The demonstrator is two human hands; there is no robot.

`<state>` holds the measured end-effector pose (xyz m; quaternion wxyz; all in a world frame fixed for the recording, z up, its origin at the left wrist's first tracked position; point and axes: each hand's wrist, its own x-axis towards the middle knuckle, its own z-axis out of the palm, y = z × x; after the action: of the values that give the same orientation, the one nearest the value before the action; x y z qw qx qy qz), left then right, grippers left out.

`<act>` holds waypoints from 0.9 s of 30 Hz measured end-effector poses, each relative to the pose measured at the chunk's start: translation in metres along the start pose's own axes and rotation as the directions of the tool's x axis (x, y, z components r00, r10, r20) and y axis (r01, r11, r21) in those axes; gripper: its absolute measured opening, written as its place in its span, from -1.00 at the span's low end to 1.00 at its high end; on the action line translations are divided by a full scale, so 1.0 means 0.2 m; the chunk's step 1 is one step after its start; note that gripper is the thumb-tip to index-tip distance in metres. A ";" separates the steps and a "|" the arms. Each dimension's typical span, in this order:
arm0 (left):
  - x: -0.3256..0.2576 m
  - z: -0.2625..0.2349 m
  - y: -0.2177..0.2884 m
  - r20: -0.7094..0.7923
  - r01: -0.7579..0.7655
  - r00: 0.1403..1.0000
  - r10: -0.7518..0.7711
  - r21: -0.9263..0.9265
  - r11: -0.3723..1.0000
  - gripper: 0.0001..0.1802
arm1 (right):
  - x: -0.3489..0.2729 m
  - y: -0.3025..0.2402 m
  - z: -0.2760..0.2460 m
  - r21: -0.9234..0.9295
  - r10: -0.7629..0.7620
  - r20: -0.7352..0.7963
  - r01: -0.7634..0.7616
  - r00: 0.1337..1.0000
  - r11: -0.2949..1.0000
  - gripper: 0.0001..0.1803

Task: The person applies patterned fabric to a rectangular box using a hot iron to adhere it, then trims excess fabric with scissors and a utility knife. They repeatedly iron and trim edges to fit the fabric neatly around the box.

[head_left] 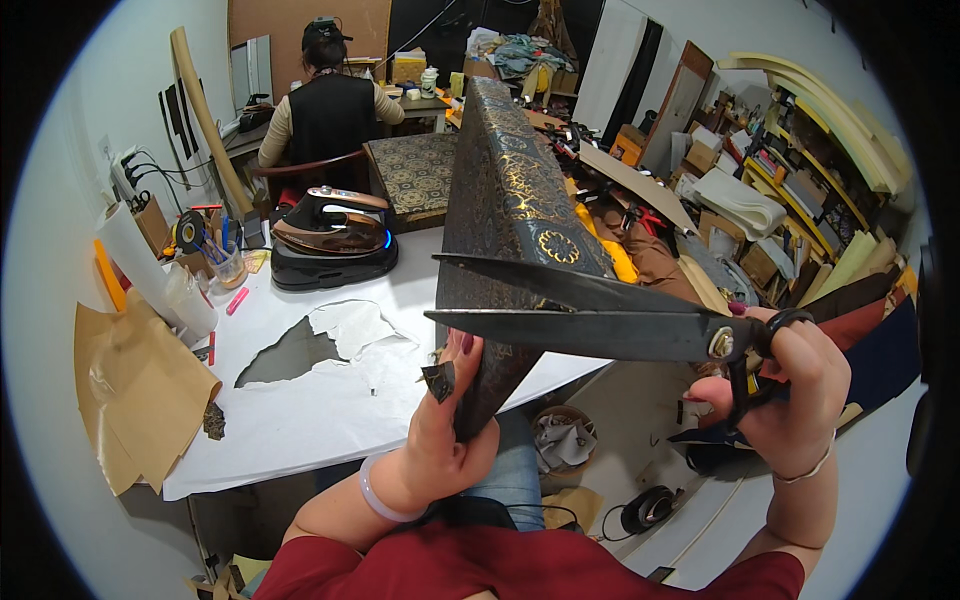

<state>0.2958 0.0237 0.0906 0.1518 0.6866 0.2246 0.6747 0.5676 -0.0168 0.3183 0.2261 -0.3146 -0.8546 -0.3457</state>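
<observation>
My left hand (445, 430) grips the lower end of a long dark box-like piece (535, 190) covered in gold-patterned brocade, which stands tilted up in front of me. A small dark scrap (438, 382) rests against the fingers of that hand. In my right hand (795, 400) is a pair of large black scissors (720, 343), with fingers through the handles. The blades are parted and reach left across the piece, their tips near my left fingertips. Whether the blades touch the brocade I cannot tell.
A steam iron (335, 225) sits on its base on the white-covered table (260, 450), beside a patterned brocade panel (415, 170). Torn white paper (365, 330) and brown paper (130, 400) lie at left. A person (330, 115) sits beyond. Cluttered shelves (800, 170) line the right.
</observation>
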 end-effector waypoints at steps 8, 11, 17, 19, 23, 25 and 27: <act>0.00 0.00 -0.01 0.000 -0.018 1.000 0.018 0.006 1.000 -0.16 | 0.00 0.01 -0.01 0.033 0.016 0.018 -0.016 1.000 0.999 -0.18; 0.00 0.01 0.00 -0.001 -0.030 1.000 0.030 -0.002 1.000 -0.15 | -0.01 0.02 -0.02 0.011 0.012 0.028 -0.012 1.000 1.000 -0.18; 0.01 0.01 0.01 0.007 -0.023 1.000 0.024 -0.025 0.999 -0.14 | -0.01 0.03 -0.03 -0.052 -0.038 -0.020 0.037 0.999 0.998 -0.19; 0.01 0.02 0.01 0.007 -0.029 1.000 0.029 -0.019 0.999 -0.13 | -0.02 0.03 -0.02 -0.059 -0.039 -0.036 0.037 0.999 0.998 -0.20; 0.02 0.02 0.00 0.017 -0.040 0.999 0.039 0.006 0.999 -0.12 | -0.05 0.04 -0.02 -0.062 -0.021 -0.033 0.019 0.999 0.998 -0.22; 0.02 0.02 0.00 0.018 -0.042 0.999 0.042 0.007 0.999 -0.12 | -0.06 0.04 -0.03 -0.021 0.051 -0.013 -0.051 0.999 0.998 -0.23; 0.02 0.02 0.00 0.015 -0.040 0.999 0.040 0.005 0.999 -0.13 | -0.07 0.03 -0.06 0.037 0.179 0.071 -0.182 0.981 0.983 -0.22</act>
<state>0.3003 0.0255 0.0937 0.1380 0.6964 0.2114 0.6718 0.5829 -0.0276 0.3196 0.2343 -0.3976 -0.8369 -0.2944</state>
